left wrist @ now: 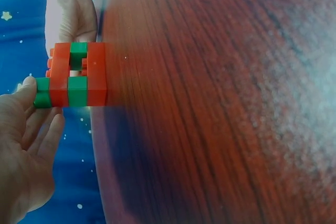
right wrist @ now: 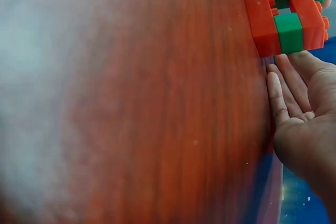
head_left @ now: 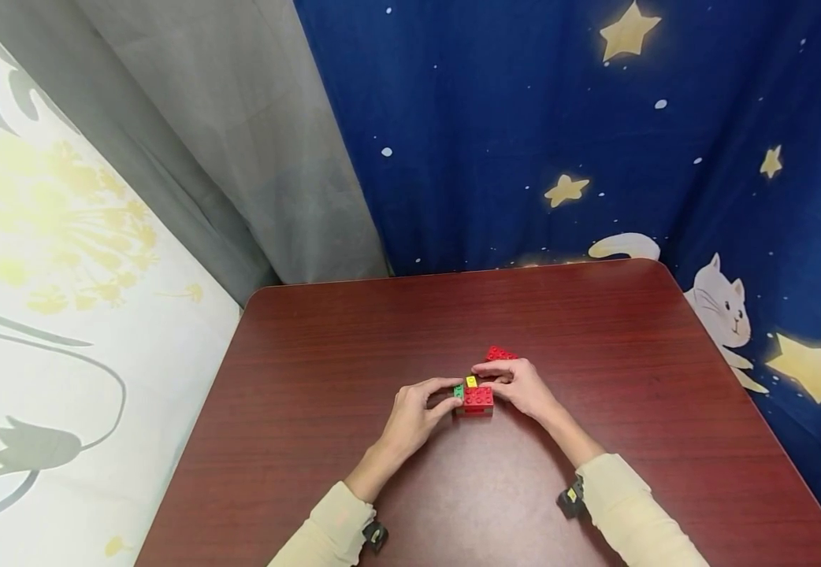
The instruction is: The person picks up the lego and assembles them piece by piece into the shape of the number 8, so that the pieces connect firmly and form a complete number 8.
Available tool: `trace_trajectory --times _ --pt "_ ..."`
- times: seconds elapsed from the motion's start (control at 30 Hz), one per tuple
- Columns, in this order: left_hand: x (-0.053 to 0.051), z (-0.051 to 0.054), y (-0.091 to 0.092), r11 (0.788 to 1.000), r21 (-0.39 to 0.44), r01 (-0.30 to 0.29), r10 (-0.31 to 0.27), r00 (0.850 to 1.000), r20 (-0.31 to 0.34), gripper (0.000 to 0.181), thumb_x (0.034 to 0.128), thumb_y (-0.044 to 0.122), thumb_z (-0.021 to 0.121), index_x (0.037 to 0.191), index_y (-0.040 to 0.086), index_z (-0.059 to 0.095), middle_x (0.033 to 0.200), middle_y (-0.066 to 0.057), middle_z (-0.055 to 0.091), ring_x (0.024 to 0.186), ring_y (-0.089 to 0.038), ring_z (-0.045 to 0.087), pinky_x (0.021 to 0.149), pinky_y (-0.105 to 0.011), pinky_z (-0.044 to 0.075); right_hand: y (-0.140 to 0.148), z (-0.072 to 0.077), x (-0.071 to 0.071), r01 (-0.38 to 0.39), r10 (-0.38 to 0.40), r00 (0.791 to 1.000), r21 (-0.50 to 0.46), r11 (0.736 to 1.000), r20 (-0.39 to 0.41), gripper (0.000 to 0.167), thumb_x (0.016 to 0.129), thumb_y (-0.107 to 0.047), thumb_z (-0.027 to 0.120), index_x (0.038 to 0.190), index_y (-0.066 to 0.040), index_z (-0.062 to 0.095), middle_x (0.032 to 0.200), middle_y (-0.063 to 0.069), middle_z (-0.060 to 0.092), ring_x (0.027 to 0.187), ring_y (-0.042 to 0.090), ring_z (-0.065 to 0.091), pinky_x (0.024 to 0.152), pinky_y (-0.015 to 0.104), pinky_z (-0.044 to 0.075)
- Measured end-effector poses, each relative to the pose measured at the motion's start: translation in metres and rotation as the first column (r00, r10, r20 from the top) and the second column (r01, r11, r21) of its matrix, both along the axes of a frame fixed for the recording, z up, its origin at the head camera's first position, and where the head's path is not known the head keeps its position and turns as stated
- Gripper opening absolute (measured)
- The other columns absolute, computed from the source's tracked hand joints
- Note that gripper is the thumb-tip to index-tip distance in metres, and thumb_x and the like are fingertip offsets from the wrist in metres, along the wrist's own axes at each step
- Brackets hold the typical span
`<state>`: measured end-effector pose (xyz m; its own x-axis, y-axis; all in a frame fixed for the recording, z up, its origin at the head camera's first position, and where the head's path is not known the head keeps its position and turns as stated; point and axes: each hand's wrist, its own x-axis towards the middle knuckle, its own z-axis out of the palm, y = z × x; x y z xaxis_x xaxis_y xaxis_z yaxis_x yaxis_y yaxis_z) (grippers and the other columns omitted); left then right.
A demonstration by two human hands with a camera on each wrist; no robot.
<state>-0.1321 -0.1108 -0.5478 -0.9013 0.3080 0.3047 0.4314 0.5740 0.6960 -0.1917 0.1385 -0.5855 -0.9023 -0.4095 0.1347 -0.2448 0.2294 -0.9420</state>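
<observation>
A small structure of toy building bricks [head_left: 477,400] stands on the table, with red bricks above and below and green bricks [left wrist: 77,91] between them, leaving a window-like gap. My left hand [head_left: 409,415] pinches a small green brick [head_left: 458,391] at the top left, its thumb on the near side. A yellow brick [head_left: 471,381] shows behind the studded red top. My right hand [head_left: 520,387] holds the structure's right rear side, index finger behind the yellow brick and thumb against the side [right wrist: 303,60]. Its fingertips are partly hidden in the right wrist view.
Another red studded brick [head_left: 500,353] lies just behind my right hand. The dark reddish wooden table [head_left: 354,331] reaches back to grey and blue star-patterned curtains [head_left: 524,118]. Each wrist wears a small black camera [head_left: 571,499].
</observation>
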Motion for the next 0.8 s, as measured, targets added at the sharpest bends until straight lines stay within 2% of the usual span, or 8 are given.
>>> trace_trajectory --times 0.2,0.33,0.43,0.67,0.8 --pt "0.0008 0.0008 0.0 1.0 -0.012 -0.002 0.002 1.0 0.002 0.034 0.0941 0.027 0.083 0.127 0.019 0.079 0.121 0.005 0.078 0.113 -0.008 0.071 0.093 -0.032 0.06 -0.0018 0.0022 -0.0032 -0.013 0.014 1.0 0.098 0.995 -0.015 0.032 0.092 0.004 0.076 0.123 -0.004 0.08 0.116 0.011 0.078 0.083 0.018 0.068 0.074 0.023 0.055" --pt "0.0007 0.0009 0.0004 1.0 -0.013 0.004 -0.004 1.0 0.001 0.035 0.0942 0.027 0.082 0.128 0.017 0.079 0.121 0.004 0.078 0.113 -0.008 0.071 0.092 -0.032 0.06 -0.0037 0.0021 -0.0038 -0.006 0.009 1.0 0.135 0.991 -0.022 0.031 0.091 0.004 0.077 0.12 -0.007 0.081 0.112 0.008 0.079 0.072 0.012 0.061 0.066 0.022 0.052" --pt "0.0006 0.0015 0.0006 1.0 -0.006 0.009 -0.009 1.0 0.004 0.035 0.094 0.026 0.083 0.127 0.016 0.079 0.12 0.003 0.078 0.112 -0.008 0.072 0.091 -0.031 0.06 -0.0046 0.0024 -0.0037 -0.003 0.007 1.0 0.148 0.989 -0.027 0.03 0.09 0.003 0.079 0.119 -0.007 0.082 0.108 0.007 0.079 0.07 0.011 0.06 0.064 0.022 0.051" --pt "0.0008 0.0029 0.0003 1.0 0.007 0.014 -0.014 1.0 0.009 0.034 0.0943 0.026 0.082 0.127 0.019 0.079 0.12 0.004 0.078 0.112 -0.006 0.071 0.09 -0.027 0.06 -0.0054 0.0023 -0.003 0.018 -0.004 0.997 0.194 0.981 -0.071 0.047 0.081 0.017 0.065 0.116 -0.009 0.083 0.106 0.004 0.078 0.07 0.009 0.052 0.062 0.021 0.045" --pt "0.0009 0.003 0.0005 1.0 0.013 0.024 -0.024 1.0 -0.004 0.034 0.0949 0.025 0.082 0.127 0.017 0.078 0.12 0.002 0.078 0.111 -0.007 0.072 0.089 -0.027 0.06 -0.0049 0.0006 -0.0022 0.031 -0.015 0.997 0.198 0.98 -0.08 0.046 0.081 0.016 0.067 0.116 -0.01 0.083 0.104 0.004 0.077 0.071 0.008 0.052 0.063 0.021 0.045"
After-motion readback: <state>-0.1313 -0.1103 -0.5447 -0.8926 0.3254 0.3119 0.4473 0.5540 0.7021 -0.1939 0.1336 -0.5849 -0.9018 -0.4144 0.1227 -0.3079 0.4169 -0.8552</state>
